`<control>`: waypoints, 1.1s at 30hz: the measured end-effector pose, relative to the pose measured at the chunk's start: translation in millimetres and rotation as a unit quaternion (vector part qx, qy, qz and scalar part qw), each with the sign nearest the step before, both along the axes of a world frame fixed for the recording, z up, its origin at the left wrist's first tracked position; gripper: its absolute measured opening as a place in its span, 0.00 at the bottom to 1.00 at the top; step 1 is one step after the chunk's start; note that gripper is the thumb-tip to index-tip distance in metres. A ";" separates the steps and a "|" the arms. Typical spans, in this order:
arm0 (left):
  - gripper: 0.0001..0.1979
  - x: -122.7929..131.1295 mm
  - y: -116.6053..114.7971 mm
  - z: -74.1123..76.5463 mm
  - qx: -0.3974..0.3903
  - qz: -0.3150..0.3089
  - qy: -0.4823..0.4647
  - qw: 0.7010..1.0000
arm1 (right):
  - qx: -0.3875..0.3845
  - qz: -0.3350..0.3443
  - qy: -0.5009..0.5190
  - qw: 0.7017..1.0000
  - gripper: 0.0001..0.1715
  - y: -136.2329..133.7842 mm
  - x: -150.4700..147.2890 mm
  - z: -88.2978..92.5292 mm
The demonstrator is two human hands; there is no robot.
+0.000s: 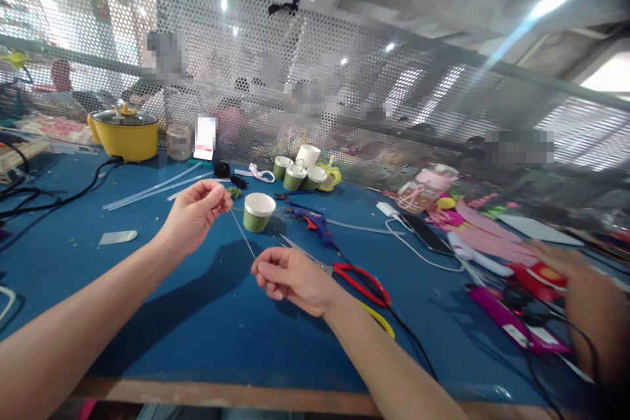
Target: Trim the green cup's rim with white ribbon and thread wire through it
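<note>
A thin, straight, pale strand [243,231] runs between my two hands; wire or thread, I cannot tell which. My left hand [197,213] pinches its upper end between thumb and fingers. Lower and to the right, my right hand [290,279] is closed on the other end. Just beyond them stands a small white cup wrapped in green [259,215], with a bit of green yarn [233,192] beside it. Red-handled scissors [361,283] lie behind my right wrist, partly covered. Past these rests a blue glue gun [315,223] with its cord trailing forward.
Several more green-wrapped cups [294,177] stand at the back. A yellow electric pot [125,134], a glass jar [178,142] and clear glue sticks [152,190] are at the left. On the right, another person's blurred hand [566,262] is near a purple packet [516,321] and cables.
</note>
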State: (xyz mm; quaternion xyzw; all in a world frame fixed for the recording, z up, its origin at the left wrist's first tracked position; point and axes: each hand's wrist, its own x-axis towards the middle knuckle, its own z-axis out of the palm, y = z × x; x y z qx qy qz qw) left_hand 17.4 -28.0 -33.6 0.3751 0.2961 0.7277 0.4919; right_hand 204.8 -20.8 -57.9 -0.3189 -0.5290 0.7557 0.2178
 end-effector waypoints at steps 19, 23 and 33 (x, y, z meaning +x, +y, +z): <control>0.04 3.3 3.4 -8.1 -0.044 0.055 -0.016 0.997 | 0.432 -0.146 -0.198 0.868 0.10 -9.4 -9.0 -10.8; 0.04 6.6 1.6 -6.4 -0.046 0.060 -0.006 0.997 | 0.427 -0.131 -0.211 0.869 0.09 -11.2 -9.0 -10.9; 0.04 6.3 1.2 -6.2 -0.038 0.073 0.004 0.997 | 0.414 -0.128 -0.220 0.874 0.11 -15.9 -11.9 -1.3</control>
